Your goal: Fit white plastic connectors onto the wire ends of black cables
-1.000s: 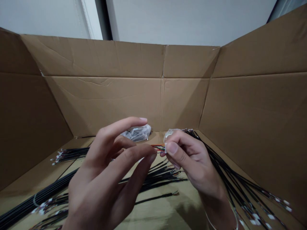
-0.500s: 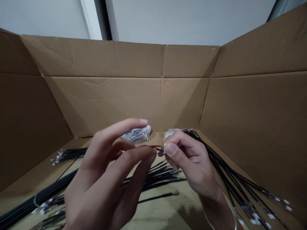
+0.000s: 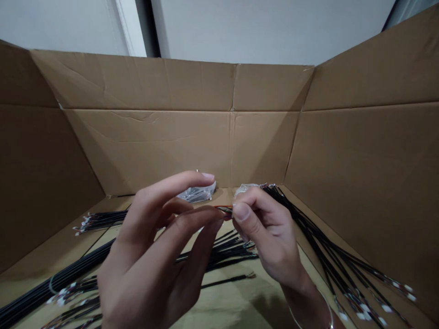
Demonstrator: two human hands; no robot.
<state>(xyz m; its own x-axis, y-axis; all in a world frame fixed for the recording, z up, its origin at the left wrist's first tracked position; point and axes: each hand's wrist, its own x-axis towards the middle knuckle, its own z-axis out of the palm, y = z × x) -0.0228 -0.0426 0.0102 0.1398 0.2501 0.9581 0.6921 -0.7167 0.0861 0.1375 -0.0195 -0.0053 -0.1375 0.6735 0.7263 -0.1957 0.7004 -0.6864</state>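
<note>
Several thin coloured wires (image 3: 224, 209), orange, red and green among them, run between my two hands in the middle of the head view. My left hand (image 3: 161, 246) pinches them between thumb and a finger, while its index finger is raised and curved above. My right hand (image 3: 264, 228) closes thumb and finger at the other end, where a white connector is almost wholly covered by the fingertips. Below the hands lies a bundle of black cables (image 3: 226, 256) with bare wire ends. One separate black cable (image 3: 228, 280) lies nearer to me.
Tall cardboard walls (image 3: 154, 137) enclose the work surface. Black cables with white connectors (image 3: 329, 242) lie along the right side, and more bundles (image 3: 72, 269) lie at left. Two clear plastic bags (image 3: 199, 192) (image 3: 245, 188) rest by the back wall.
My right hand has shifted slightly left, closer to my left fingertips, and the visible stretch of wire is shorter. The white connector is more covered now. My left hand has moved slightly right.
</note>
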